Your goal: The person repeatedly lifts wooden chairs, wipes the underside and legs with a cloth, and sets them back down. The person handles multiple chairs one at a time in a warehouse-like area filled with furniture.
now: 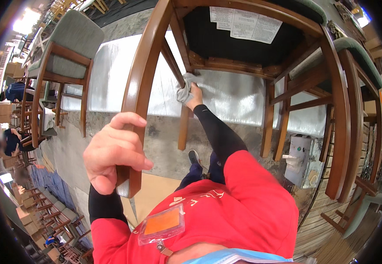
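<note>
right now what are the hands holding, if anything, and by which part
The left hand holds a wooden chair leg near its foot end; the right hand holds a bunched gray cloth against another leg.

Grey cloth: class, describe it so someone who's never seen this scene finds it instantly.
Find the large chair with its dark underside showing. At its far left leg, the right hand grips the cloth: pale grey and crumpled, unlike the smooth brown wood beside it.

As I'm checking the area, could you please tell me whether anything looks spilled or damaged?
The concrete floor has uneven dark blotches, perhaps spills or old stains; I cannot tell which. The nearest chair shows no clear damage.
</note>
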Available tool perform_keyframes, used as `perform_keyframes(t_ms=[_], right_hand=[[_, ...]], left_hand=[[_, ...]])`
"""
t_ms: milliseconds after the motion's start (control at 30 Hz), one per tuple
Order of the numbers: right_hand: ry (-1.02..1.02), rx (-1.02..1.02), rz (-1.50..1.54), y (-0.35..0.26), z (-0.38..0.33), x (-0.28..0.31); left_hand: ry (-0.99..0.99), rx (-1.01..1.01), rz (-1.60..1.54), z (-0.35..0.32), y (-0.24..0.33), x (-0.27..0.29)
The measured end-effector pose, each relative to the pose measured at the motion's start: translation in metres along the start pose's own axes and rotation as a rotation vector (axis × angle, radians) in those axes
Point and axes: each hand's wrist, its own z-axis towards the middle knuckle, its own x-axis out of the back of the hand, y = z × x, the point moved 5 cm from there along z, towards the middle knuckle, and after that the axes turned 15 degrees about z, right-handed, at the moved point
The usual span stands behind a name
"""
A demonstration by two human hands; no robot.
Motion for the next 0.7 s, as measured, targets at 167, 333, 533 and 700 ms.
perform_keyframes(t_ms=[167, 333, 533, 700], right_hand=[[0.042, 0.223, 0.329, -0.098, 0.062, -0.011], [0.290, 0.578, 0.223, -0.129, 0.088, 0.005], [-0.175, -0.034, -0.366, 0.057, -0.018, -0.024], [-0.130, -0.179, -0.409, 0.054, -0.031, -0.024]], left_hand=[[-0.012, 0.036, -0.012, -0.016, -0.008, 0.005], [-0.084, -0.037, -0.049, -0.012, -0.008, 0.006], [-0.138, -0.125, -0.063, -0.010, -0.010, 0.011], [-0.165, -0.069, -0.006, -0.014, -0.012, 0.010]])
